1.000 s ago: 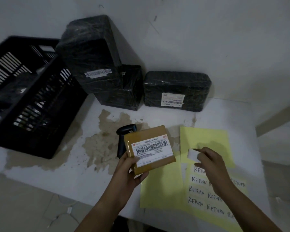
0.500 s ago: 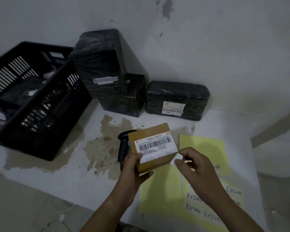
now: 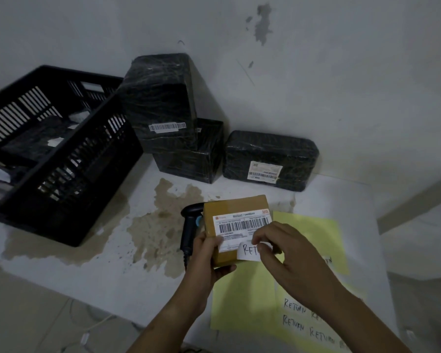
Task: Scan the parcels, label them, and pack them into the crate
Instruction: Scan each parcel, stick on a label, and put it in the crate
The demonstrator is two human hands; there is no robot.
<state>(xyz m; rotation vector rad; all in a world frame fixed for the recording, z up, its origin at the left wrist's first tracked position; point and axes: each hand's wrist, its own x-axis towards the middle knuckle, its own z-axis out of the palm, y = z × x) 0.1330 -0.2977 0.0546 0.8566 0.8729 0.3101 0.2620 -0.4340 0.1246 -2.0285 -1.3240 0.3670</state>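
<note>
A brown box (image 3: 236, 207) is held above the near middle of the table (image 3: 87, 271) by the left hand (image 3: 209, 253). The thumb is laid on the box's front face and the fingers are curled round its underside. The box is tilted up towards the camera, so that its printed label (image 3: 242, 222) with a barcode is seen. A white sticker (image 3: 248, 250), on which the letters "RET" can be read, is pinched between the thumb and fingers of the right hand (image 3: 288, 256). It is laid against the near right part of the box and overlaps the label's near edge. Whether it is fully stuck down cannot be told.

A black scanner (image 3: 189, 230) lies on the table just left of the box, partly hidden by the box and the left hand. Two yellow sheets (image 3: 242, 301) are spread on the right of the table beneath the hands, and "RETURN" is written several times on the near part of the right one. A brown stain (image 3: 158, 225) is spread across the middle of the table.

A black slatted crate (image 3: 49, 154) is set at the far left of the table, and a dark parcel (image 3: 36, 138) is seen inside it. Three black-wrapped parcels are ranged against the wall (image 3: 341, 72) at the far side. A tall one (image 3: 161, 103) is stood on a low one (image 3: 191, 154) beside the crate. A third (image 3: 270, 159), bearing a white label, is set just right of them.
</note>
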